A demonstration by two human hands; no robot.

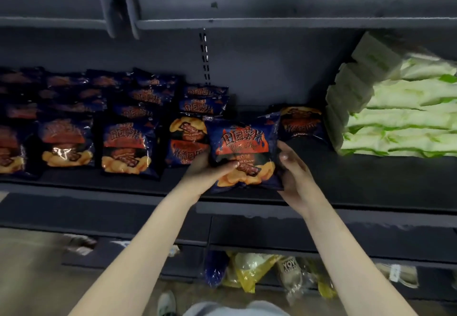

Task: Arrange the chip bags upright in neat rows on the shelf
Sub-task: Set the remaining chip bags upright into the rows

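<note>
Far left of the held chip bag [243,152], rows of chip bags [123,147] stand upright on the dark shelf [99,187], faces forward, with more of the same ranked behind them toward the back wall. Just left of the held chip bag, and partly covered by its edge, an upside-down bag [186,140] stands with its print inverted. The left hand [210,175] grips the held chip bag at its lower left corner, thumb across the front and fingers curled behind. The bag itself is upright and faces forward, at the front of the shelf. The right hand [294,175] clasps its right edge, thumb at the front and fingers wrapped to the back. Behind and just right of the held chip bag is another dark bag [300,123], its print also inverted. Well to the right are stacked green-and-white packs [395,118]. Below the held chip bag, on a lower level, are yellow packets [247,271].
</note>
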